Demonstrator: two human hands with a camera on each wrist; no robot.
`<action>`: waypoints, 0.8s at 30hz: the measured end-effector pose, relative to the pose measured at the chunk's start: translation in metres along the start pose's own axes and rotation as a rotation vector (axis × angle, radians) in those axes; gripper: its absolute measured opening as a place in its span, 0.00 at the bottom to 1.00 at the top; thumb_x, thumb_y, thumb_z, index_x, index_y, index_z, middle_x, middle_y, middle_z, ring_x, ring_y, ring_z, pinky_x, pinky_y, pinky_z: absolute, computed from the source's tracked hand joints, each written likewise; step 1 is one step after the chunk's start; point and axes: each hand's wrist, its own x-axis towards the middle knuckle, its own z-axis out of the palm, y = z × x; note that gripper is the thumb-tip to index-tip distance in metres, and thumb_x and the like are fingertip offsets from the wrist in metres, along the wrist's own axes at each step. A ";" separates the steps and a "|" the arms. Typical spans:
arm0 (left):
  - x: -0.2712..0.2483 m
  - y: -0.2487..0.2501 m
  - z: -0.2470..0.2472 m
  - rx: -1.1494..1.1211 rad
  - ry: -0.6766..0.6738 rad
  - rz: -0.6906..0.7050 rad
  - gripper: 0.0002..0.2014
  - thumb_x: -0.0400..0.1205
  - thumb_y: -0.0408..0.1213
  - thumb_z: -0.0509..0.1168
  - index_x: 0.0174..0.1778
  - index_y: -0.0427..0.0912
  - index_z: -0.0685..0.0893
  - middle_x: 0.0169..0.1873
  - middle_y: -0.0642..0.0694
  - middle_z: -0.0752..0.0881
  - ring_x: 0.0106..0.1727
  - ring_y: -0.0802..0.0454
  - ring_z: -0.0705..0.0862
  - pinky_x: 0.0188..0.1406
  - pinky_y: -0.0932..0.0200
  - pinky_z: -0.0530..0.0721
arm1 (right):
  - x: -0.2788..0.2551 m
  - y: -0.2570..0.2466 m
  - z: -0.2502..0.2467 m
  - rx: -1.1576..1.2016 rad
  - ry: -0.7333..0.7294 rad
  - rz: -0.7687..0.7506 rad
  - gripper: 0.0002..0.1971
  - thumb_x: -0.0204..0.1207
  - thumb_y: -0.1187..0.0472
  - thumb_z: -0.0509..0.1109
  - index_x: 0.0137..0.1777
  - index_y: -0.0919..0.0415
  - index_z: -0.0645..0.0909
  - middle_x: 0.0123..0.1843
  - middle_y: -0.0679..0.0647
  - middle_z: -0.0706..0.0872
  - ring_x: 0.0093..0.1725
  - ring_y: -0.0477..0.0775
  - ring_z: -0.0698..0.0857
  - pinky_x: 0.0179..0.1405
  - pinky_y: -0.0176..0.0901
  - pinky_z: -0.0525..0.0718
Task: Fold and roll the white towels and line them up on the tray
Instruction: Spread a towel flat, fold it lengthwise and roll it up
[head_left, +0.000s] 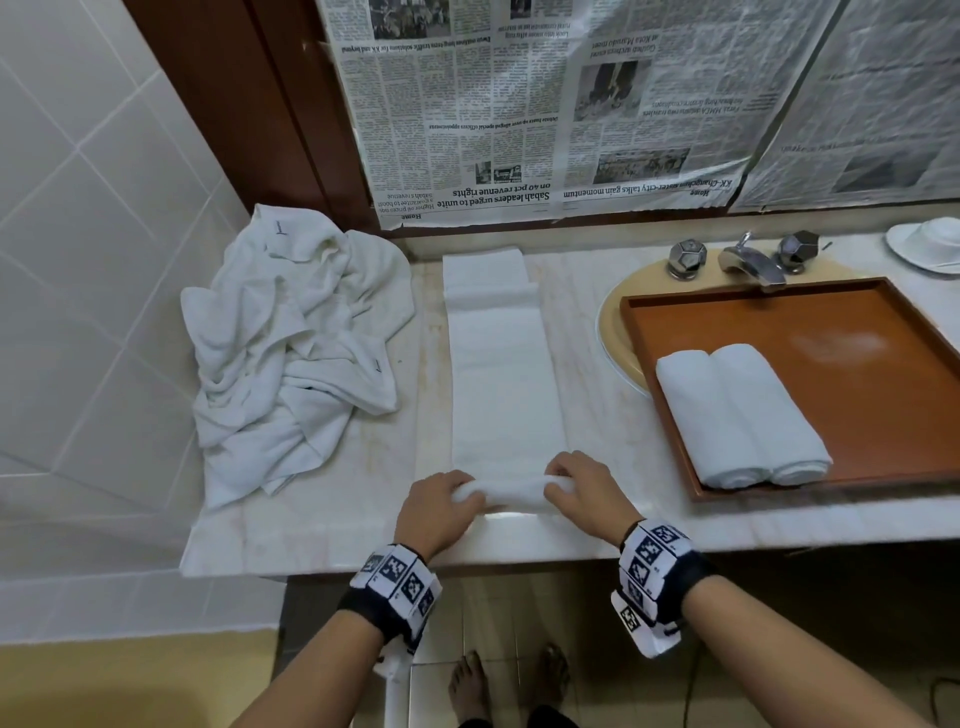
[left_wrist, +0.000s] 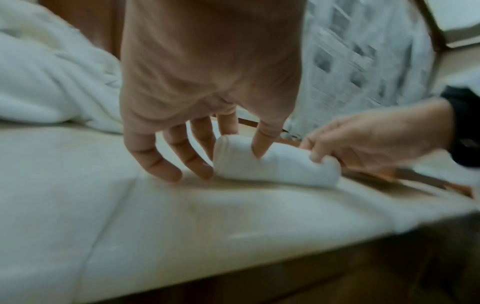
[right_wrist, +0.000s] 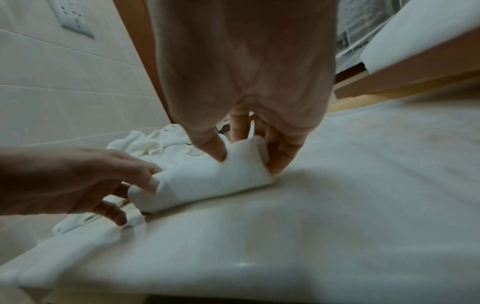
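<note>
A white towel (head_left: 498, 374), folded into a long strip, lies on the marble counter and runs away from me. Its near end is turned up into a short roll (head_left: 511, 493) (left_wrist: 275, 164) (right_wrist: 207, 181). My left hand (head_left: 447, 506) (left_wrist: 228, 158) pinches the roll's left end, thumb on the near side and fingers behind. My right hand (head_left: 576, 488) (right_wrist: 249, 158) pinches the right end the same way. To the right an orange-brown tray (head_left: 779, 312) sits over the sink. Two rolled white towels (head_left: 706, 415) (head_left: 769, 410) lie side by side at the tray's left.
A heap of loose white towels (head_left: 291, 338) lies at the counter's left end against the tiled wall. Behind the tray are a chrome faucet (head_left: 753, 260) and a white dish (head_left: 930, 244). Newspaper (head_left: 519, 104) covers the mirror. The counter's front edge (head_left: 467, 561) is close to my wrists.
</note>
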 end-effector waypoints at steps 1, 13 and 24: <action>0.003 -0.002 0.000 -0.090 0.017 -0.028 0.19 0.76 0.57 0.65 0.60 0.55 0.87 0.53 0.54 0.88 0.57 0.52 0.84 0.60 0.54 0.82 | 0.001 0.001 0.000 0.015 0.015 0.009 0.10 0.80 0.55 0.68 0.59 0.55 0.79 0.55 0.52 0.78 0.53 0.53 0.80 0.53 0.41 0.75; 0.004 0.008 0.016 0.132 0.283 -0.042 0.18 0.84 0.58 0.61 0.67 0.57 0.79 0.68 0.55 0.73 0.62 0.47 0.78 0.50 0.51 0.80 | -0.005 0.004 0.013 -0.407 0.054 -0.260 0.17 0.69 0.59 0.74 0.59 0.59 0.84 0.54 0.53 0.85 0.51 0.58 0.85 0.43 0.49 0.83; 0.006 -0.003 0.012 0.036 0.070 0.237 0.22 0.74 0.60 0.69 0.60 0.53 0.88 0.57 0.55 0.88 0.58 0.54 0.83 0.60 0.56 0.78 | 0.004 0.004 -0.012 -0.010 -0.109 0.028 0.15 0.81 0.56 0.67 0.63 0.61 0.83 0.59 0.56 0.81 0.59 0.57 0.81 0.53 0.40 0.71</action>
